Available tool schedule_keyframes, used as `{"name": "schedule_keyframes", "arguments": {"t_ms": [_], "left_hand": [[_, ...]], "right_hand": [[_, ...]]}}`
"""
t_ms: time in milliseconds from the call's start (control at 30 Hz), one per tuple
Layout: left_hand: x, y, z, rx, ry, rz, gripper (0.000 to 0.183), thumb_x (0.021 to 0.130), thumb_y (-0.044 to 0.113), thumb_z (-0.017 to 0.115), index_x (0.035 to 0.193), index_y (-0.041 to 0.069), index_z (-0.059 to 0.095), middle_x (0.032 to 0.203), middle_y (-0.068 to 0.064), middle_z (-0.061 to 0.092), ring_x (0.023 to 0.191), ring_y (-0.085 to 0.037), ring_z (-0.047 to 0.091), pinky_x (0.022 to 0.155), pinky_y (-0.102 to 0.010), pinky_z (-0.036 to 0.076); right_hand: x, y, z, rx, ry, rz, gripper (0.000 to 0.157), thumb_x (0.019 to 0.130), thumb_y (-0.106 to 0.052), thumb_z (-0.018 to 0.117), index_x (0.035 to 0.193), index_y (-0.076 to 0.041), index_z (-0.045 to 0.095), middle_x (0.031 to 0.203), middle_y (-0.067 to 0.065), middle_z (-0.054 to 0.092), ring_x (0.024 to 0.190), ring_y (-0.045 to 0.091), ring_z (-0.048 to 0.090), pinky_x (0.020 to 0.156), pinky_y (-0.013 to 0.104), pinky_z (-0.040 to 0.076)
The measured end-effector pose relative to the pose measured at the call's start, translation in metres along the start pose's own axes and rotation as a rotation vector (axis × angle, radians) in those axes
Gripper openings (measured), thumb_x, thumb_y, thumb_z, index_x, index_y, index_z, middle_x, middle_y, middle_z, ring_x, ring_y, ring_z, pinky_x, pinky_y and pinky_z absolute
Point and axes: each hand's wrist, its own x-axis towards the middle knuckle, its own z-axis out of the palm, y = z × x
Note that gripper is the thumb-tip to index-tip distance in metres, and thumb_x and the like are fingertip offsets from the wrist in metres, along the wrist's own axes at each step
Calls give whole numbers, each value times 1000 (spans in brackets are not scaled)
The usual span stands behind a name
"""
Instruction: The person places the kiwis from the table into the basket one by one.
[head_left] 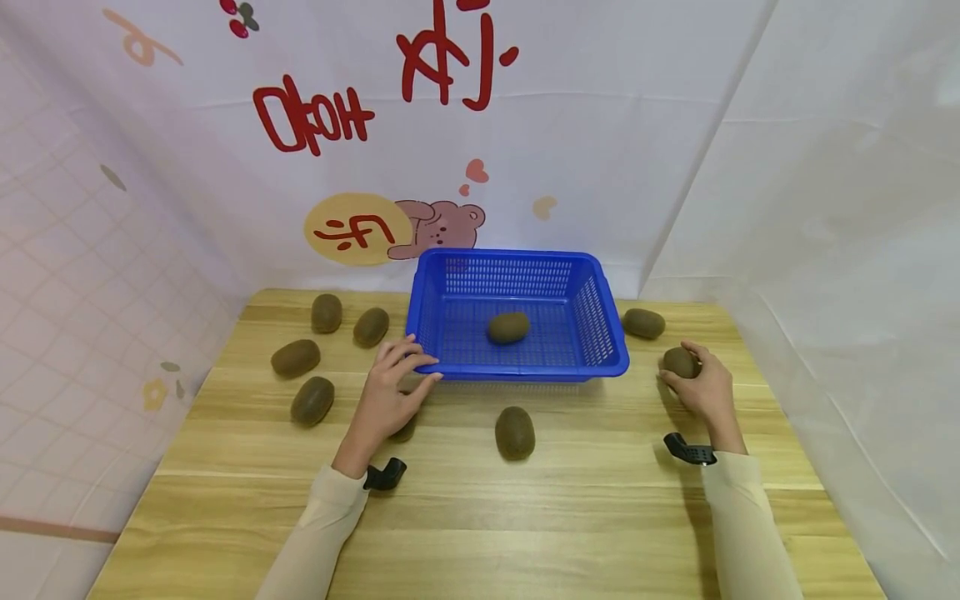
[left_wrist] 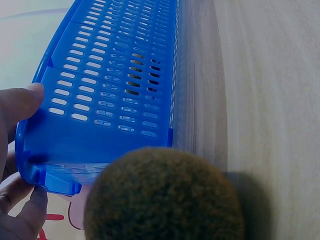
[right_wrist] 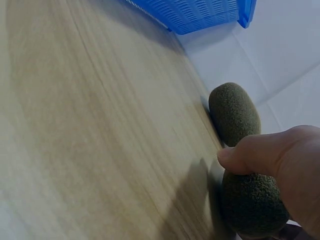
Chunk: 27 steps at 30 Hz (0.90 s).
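A blue plastic basket (head_left: 517,372) stands at the back middle of the table, with one kiwi (head_left: 508,327) lying on its bottom. My left hand (head_left: 390,396) holds the basket's front left corner; in the left wrist view the thumb (left_wrist: 25,102) lies at the rim and the fingertips (left_wrist: 35,210) round the corner. Partly hidden under that hand is another kiwi (head_left: 405,429), which looms large in the left wrist view. Right of the basket, my right hand (head_left: 703,387) grips a kiwi (head_left: 678,362) between thumb and fingers, low at the tabletop. A neighbouring kiwi (right_wrist: 234,112) lies just behind it.
Several kiwis, such as this kiwi (head_left: 296,358), lie spread on the left of the wooden table (head_left: 525,533). One kiwi (head_left: 515,433) sits in front of the basket. A white printed cloth (head_left: 600,167) hangs behind the table, and more cloth hangs along both sides.
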Motion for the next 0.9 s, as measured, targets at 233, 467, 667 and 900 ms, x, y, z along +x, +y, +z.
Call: {"name": "schedule_keyframes", "arguments": {"t_ms": [233, 467, 667, 900], "left_hand": [[0, 2, -1, 5, -30, -39, 18, 89, 18, 82, 106, 13, 78, 114, -17, 69, 135, -36, 51, 116, -57, 42], [1, 2, -2, 5, -17, -20, 19, 87, 16, 83, 105, 12, 79, 114, -17, 69, 133, -39, 51, 113, -59, 43], [0, 2, -1, 3, -9, -12, 19, 86, 14, 84, 104, 13, 79, 113, -14, 69, 133, -40, 51, 112, -60, 44], [0, 1, 0, 0, -7, -9, 19, 86, 14, 84, 105, 13, 78, 113, -15, 69, 132, -41, 52, 112, -59, 43]], "right_hand": [[0, -1, -3, 20, -11, 24, 77, 92, -32, 78, 155, -7, 42, 148, 33, 49, 121, 52, 55, 91, 60, 51], [0, -9, -8, 49, -15, 20, 77, 92, -37, 77, 156, -11, 43, 150, 30, 49, 127, 50, 53, 90, 56, 51], [-1, -21, -14, 83, -6, 7, 76, 92, -37, 77, 156, -13, 44, 150, 27, 49, 127, 47, 53, 82, 41, 52], [-1, -38, -18, 81, 1, -20, 78, 91, -43, 78, 156, -14, 45, 149, 26, 50, 126, 46, 53, 78, 34, 49]]}}
